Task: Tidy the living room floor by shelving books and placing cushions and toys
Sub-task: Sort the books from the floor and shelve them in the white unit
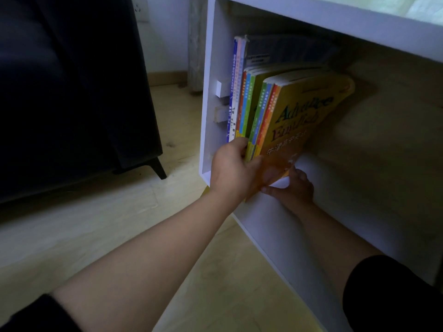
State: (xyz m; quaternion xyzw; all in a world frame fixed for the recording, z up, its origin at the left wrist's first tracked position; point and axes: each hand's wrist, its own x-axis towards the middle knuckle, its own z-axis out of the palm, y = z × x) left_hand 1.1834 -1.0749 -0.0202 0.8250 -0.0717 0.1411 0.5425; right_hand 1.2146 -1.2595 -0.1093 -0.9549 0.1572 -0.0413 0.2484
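A white open shelf (275, 226) stands low on the floor. Several books (249, 104) with coloured spines lean against its left wall. The outermost is a yellow book (304, 116) with green and red lettering, tilted to the right. My left hand (232, 171) grips the lower spines of these books. My right hand (292, 188) is under the yellow book's bottom corner, fingers on its lower edge. Behind the books lies a grey box (287, 51) at the back of the shelf.
A dark sofa (72, 92) on short legs stands to the left. Pale wooden floor (119, 224) runs between it and the shelf. A wall socket (141, 8) sits high behind the sofa. The right half of the shelf compartment holds no books.
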